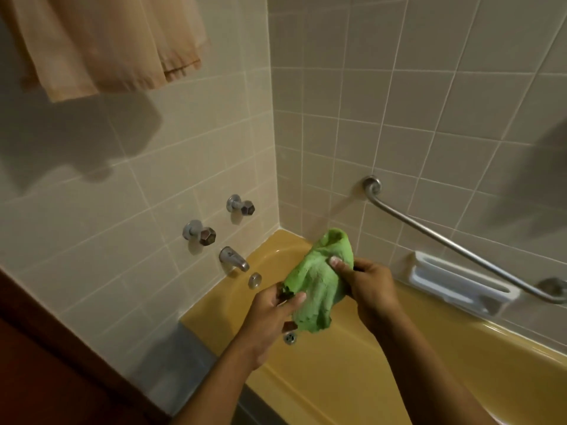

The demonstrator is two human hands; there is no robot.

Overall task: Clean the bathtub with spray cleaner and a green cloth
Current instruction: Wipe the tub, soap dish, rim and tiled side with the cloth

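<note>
green cloth (crumpled) between both hands

We see a bright green cloth, a mustard-yellow bathtub, pale beige wall tiles in a white-lined grid, a peach curtain, a silver rail, a white soap dish

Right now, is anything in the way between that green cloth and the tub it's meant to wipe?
Nothing visible. Both hands, left hand and right hand, hold the green cloth over the yellow bathtub, with only open air beneath it.
</note>
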